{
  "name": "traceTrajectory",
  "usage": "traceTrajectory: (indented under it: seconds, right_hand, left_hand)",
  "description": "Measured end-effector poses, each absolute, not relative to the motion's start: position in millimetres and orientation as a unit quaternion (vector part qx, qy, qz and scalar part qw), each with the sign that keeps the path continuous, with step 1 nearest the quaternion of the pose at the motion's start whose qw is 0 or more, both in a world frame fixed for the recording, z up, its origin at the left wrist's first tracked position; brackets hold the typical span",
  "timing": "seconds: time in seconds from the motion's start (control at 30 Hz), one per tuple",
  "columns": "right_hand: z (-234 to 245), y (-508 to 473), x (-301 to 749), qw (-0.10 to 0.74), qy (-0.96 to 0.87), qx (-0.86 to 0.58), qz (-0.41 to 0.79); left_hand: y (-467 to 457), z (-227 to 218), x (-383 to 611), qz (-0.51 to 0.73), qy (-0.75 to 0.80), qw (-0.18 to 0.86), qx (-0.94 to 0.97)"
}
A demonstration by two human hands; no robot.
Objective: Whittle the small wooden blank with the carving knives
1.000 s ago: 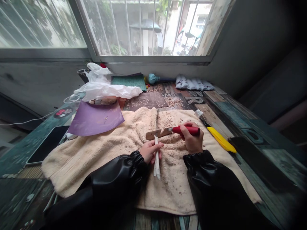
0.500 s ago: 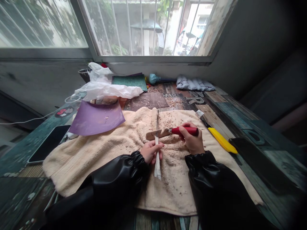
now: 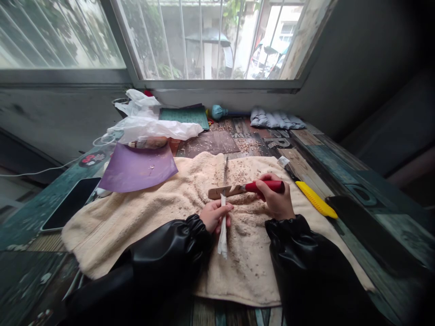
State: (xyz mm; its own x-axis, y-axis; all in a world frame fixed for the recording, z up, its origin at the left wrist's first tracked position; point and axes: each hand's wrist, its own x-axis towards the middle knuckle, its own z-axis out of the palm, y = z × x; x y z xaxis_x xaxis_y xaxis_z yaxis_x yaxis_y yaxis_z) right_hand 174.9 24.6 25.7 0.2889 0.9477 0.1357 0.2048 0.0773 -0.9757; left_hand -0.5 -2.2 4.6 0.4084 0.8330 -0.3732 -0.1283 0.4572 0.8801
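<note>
Our left hand (image 3: 214,216) was closed around a pale whittled stick (image 3: 223,235), held pointing away from us over the shaving-strewn cream towel (image 3: 136,217). Its far end met the blade of the red-handled knife (image 3: 263,186) - our right hand (image 3: 277,203) gripped that handle firmly. A yellow tool (image 3: 316,204) lay just right of the towel, on the painted table (image 3: 340,156).

Two hands (image 3: 214,216) (image 3: 277,202), one towel (image 3: 136,222), perhaps two knives (image 3: 263,186) (image 3: 316,204)

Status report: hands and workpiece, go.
Left hand shut on thin white-wrapped stick. Right hand shut on red-handled knife, blade across the stick. Wood shavings litter beige towel; yellow plastic tool beside right hand, untouched.
</note>
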Motion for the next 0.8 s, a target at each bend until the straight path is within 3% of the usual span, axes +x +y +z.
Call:
traceTrajectory:
  seconds: [0.63, 0.8]
  right_hand:
    - [23.7, 23.2, 173.3, 0.612, -0.439, -0.579, 0.311]
    - [22.0, 23.3, 172.7, 0.588, -0.458, -0.573, 0.340]
  left_hand:
    - [-2.4, 4.2, 0.1, 0.333, 0.435, 0.733, 0.402]
    - [-2.5, 3.7, 0.1, 0.332, 0.438, 0.732, 0.403]
